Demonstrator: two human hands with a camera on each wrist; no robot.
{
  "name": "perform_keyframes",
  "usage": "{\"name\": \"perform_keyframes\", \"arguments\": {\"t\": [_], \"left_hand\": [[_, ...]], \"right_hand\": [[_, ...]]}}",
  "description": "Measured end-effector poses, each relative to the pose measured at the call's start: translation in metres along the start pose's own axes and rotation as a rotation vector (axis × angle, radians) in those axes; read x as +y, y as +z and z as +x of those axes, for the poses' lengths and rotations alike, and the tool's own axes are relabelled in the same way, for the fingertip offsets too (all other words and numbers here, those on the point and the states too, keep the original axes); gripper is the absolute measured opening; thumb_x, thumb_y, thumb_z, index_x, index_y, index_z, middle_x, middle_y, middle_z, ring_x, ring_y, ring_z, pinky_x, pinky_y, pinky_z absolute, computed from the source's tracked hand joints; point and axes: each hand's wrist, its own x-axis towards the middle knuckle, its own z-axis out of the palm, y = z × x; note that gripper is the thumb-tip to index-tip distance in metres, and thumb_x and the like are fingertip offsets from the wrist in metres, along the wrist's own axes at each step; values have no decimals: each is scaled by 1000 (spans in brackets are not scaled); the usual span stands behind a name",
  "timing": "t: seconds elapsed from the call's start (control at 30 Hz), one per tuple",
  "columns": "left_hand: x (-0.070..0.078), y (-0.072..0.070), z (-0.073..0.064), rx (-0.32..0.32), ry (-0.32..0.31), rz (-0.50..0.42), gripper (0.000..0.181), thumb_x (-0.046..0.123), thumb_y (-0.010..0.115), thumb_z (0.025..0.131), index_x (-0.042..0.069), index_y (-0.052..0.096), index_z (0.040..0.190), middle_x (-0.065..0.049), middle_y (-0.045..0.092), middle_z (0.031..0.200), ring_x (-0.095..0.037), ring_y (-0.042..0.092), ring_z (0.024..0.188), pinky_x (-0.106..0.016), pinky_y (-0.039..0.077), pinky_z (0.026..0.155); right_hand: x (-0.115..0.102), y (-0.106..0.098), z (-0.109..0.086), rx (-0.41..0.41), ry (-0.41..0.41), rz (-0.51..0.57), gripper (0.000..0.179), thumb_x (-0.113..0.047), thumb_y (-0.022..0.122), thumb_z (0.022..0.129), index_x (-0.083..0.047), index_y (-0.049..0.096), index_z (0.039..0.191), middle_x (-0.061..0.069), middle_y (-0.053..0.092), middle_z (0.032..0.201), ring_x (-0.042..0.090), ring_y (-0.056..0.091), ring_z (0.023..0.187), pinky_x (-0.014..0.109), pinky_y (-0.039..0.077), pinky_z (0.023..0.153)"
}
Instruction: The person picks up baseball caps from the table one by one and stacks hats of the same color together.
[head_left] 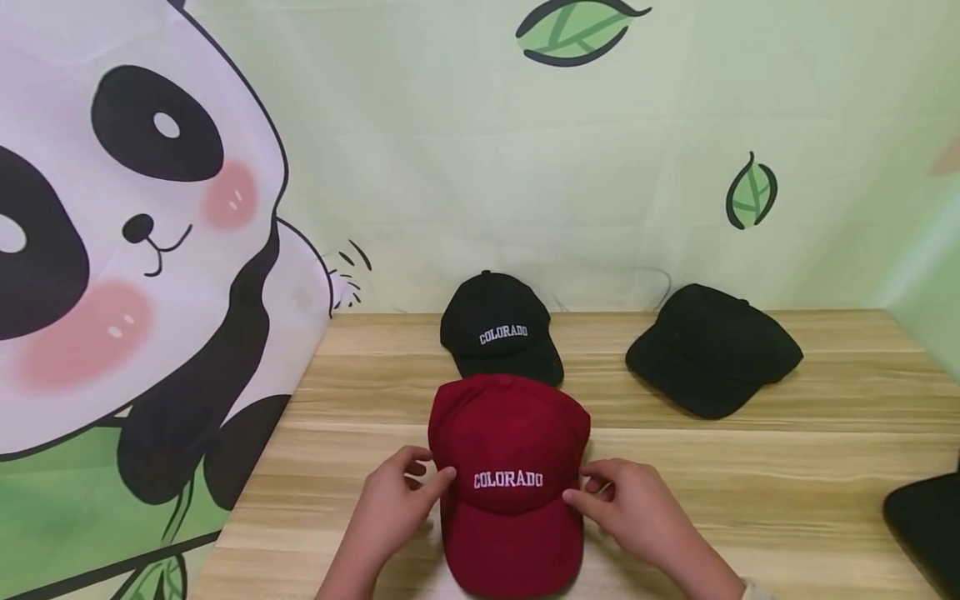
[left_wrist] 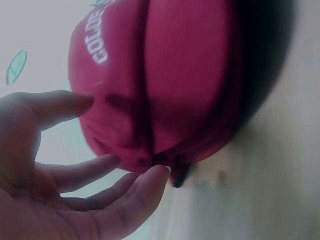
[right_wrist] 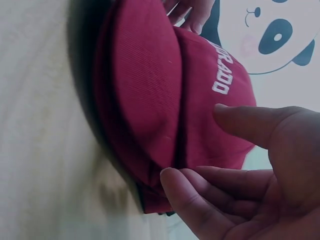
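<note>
A red baseball cap (head_left: 512, 540) with white COLORADO lettering is at the front middle of the wooden table, brim towards me. By its left side is my left hand (head_left: 393, 500), thumb tip at the crown's edge and fingers loosely bent beside it. On the opposite side my right hand (head_left: 637, 508) has its thumb at the crown's lower edge. The wrist views show the thumb of each hand spread apart from the fingers, around the cap's sides (left_wrist: 190, 75) (right_wrist: 145, 85). Firm contact is hard to make out. Just behind stands a black COLORADO cap (head_left: 498, 321), its brim partly hidden.
A plain black cap (head_left: 712, 350) lies at the back right of the wooden table (head_left: 825, 467). Part of a black object (head_left: 926, 521) shows at the right edge. Behind the table hangs a green backdrop (head_left: 465, 150) with a panda and leaves.
</note>
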Motion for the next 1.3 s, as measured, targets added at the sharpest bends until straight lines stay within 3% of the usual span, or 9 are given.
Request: {"name": "perform_keyframes", "arguments": {"t": [0.27, 0.57, 0.67, 0.87, 1.13, 1.3], "left_hand": [[11, -15, 27, 123, 76, 15, 42, 41, 64, 92, 9, 60, 120, -14, 66, 109, -25, 65, 96, -41, 53, 79], [20, -22, 53, 142, 111, -12, 42, 38, 61, 94, 9, 58, 124, -17, 64, 116, -30, 62, 103, -43, 54, 81], [22, -27, 64, 116, 93, -30, 43, 40, 59, 94, 10, 57, 125, -17, 64, 116, -30, 63, 104, -42, 54, 79], [22, -39, 89, 3, 47, -80, 49, 44, 54, 96, 9, 53, 130, -18, 60, 121, -32, 60, 104, -38, 54, 78], [23, -45, 121, -40, 44, 69, 52, 47, 52, 96, 7, 55, 129, -19, 61, 125, -31, 61, 107, -43, 51, 85], [23, -42, 135, -78, 23, 96, 55, 50, 52, 95, 8, 54, 131, -17, 60, 127, -30, 60, 106, -44, 51, 86]], "right_hand": [[-6, -19, 12, 101, -49, -34, 34, -40, 73, 84, -12, 74, 104, -6, 67, 81, 4, 57, 70, 23, 46, 63], [-8, -38, 38, 139, -58, -13, 34, -40, 68, 89, -10, 72, 105, -3, 69, 79, 7, 59, 69, 26, 46, 60], [-8, -42, 48, 151, -69, 7, 32, -35, 68, 89, -8, 72, 105, -1, 70, 78, 8, 60, 66, 27, 48, 58], [-3, -46, 66, 158, -71, 15, 32, -31, 68, 90, -6, 70, 108, 5, 72, 86, 9, 63, 63, 28, 50, 60], [2, -52, 86, 125, -73, -72, 42, -39, 65, 91, -5, 68, 115, 7, 71, 95, 19, 63, 85, 29, 50, 66], [6, -53, 96, 99, -73, -99, 45, -39, 65, 90, -3, 67, 117, 8, 69, 95, 18, 61, 81, 29, 48, 64]]}}
